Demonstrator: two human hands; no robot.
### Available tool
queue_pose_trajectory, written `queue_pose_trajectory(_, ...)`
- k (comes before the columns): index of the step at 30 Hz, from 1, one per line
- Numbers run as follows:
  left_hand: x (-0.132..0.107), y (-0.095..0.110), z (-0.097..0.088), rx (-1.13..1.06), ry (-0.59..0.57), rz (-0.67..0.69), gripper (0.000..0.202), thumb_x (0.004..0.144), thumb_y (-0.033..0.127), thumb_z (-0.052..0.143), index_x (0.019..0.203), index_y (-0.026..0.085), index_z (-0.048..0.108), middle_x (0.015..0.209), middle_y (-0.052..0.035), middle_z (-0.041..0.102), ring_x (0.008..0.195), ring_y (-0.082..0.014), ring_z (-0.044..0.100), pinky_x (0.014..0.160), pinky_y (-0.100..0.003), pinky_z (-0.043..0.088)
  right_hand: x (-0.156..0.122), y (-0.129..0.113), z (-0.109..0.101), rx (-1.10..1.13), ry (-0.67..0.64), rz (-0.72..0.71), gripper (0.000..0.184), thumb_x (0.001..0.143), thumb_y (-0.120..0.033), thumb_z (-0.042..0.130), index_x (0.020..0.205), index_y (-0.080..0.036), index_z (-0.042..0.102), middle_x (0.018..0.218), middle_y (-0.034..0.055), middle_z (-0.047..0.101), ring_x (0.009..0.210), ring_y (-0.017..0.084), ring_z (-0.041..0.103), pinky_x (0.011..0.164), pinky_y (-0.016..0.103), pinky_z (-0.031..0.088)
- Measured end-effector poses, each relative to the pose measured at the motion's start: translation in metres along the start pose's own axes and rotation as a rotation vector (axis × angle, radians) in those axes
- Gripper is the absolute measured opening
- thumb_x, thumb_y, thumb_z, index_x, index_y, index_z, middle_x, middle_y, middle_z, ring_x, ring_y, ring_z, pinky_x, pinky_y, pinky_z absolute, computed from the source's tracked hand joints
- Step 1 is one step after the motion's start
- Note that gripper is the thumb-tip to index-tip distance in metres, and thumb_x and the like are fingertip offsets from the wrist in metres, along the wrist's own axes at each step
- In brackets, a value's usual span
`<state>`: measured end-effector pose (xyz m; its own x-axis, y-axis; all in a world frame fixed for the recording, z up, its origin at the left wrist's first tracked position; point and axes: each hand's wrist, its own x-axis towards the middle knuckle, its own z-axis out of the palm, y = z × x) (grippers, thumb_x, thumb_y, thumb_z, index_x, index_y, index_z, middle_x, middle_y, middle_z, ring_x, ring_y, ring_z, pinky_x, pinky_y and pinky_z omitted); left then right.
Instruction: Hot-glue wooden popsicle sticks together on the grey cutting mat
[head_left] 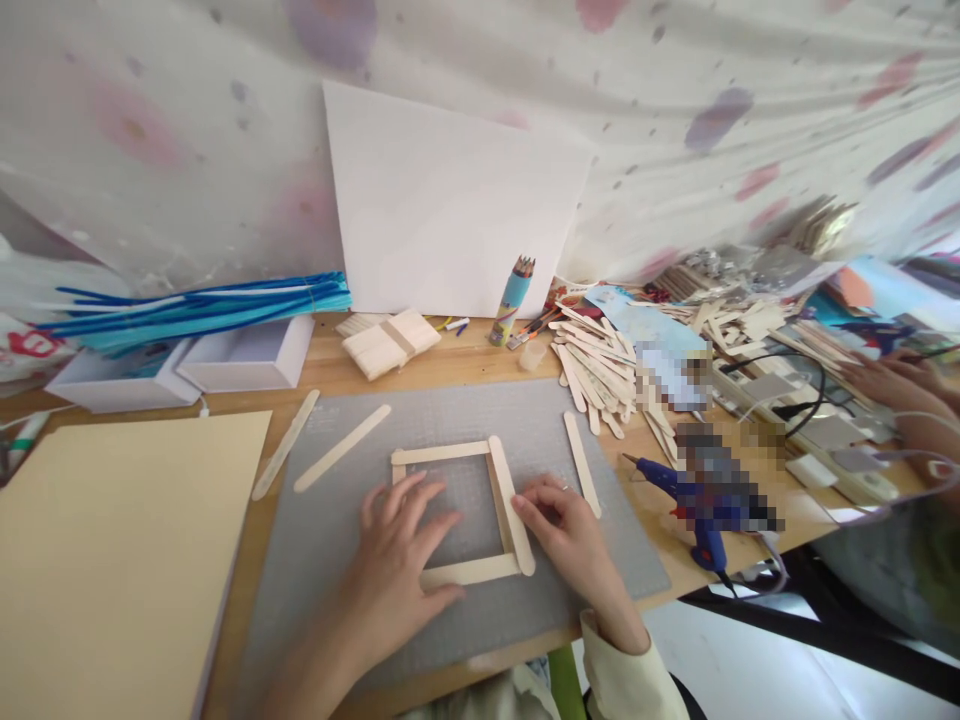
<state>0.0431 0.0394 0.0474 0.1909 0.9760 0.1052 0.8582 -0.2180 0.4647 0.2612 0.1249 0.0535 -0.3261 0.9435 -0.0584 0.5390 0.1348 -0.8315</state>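
As I look down through the head camera, a square frame of wooden craft sticks [450, 453] lies on a gray mat [322, 545] on the wooden surface [480, 368]. The left hand [401, 550] reaches in from the lower left, palm down, its fingers spread loosely across the frame's left side, holding nothing between them. The right hand [566, 525] angles in from the lower right, fingers curled inward, thumb tip at the frame's right-hand stick [513, 510]; I cannot tell whether they pinch it. Past that hand lies one loose stick [582, 465].
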Motion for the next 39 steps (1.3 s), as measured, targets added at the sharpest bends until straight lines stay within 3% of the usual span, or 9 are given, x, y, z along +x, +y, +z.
queue_pose_trajectory(8,0.0016,0.0005,-0.0043,-0.028,-0.024,-0.004,0.047,0.067,0.040,0.084,0.108,0.025,0.068,0.134,-0.0121,0.059,0.131,-0.0398,0.042,0.105,-0.067,0.027,-0.0004,-0.0019,0.0045,-0.045,0.025,0.002,0.035,0.089,-0.043,0.053,0.062,-0.021,0.056,0.067,0.0029,0.055,0.068,0.020,0.052,0.063,0.032,0.037)
queue_pose_trajectory(13,0.0020,0.0012,-0.0052,-0.022,-0.028,-0.017,0.036,0.074,0.036,0.079,0.106,0.023,0.069,0.132,-0.0115,0.060,0.131,-0.0388,0.042,0.104,-0.066,0.027,-0.0024,-0.0015,0.0058,-0.031,0.012,-0.007,0.036,0.090,-0.043,0.052,0.061,-0.021,0.053,0.068,0.0026,0.056,0.071,0.020,0.053,0.066,0.032,0.039)
queue_pose_trajectory(19,0.0003,0.0033,-0.0013,-0.042,-0.023,-0.015,0.042,0.067,0.038,0.085,0.104,0.025,0.070,0.130,-0.0103,0.061,0.130,-0.0388,0.043,0.105,-0.066,0.026,-0.0024,-0.0004,0.0063,-0.044,0.011,-0.016,0.034,0.090,-0.043,0.052,0.063,-0.021,0.054,0.070,0.0031,0.057,0.072,0.021,0.054,0.067,0.033,0.039)
queue_pose_trajectory(29,-0.0023,0.0025,0.0005,-0.030,-0.027,-0.007,0.039,0.069,0.032,0.084,0.104,0.026,0.069,0.130,-0.0096,0.061,0.130,-0.0373,0.044,0.105,-0.065,0.028,0.0002,-0.0017,0.0037,-0.094,0.021,-0.013,0.035,0.088,-0.043,0.051,0.061,-0.022,0.048,0.066,0.0008,0.051,0.064,0.018,0.049,0.061,0.030,0.037)
queue_pose_trajectory(39,0.0011,0.0042,-0.0022,0.008,0.003,0.031,0.040,0.071,0.038,0.083,0.104,0.023,0.068,0.127,-0.0116,0.063,0.125,-0.0384,0.048,0.100,-0.066,0.033,-0.0058,-0.0033,0.0018,-0.188,0.136,0.016,0.041,0.090,-0.055,0.044,0.065,-0.022,0.050,0.063,-0.0005,0.052,0.058,0.016,0.049,0.057,0.028,0.039)
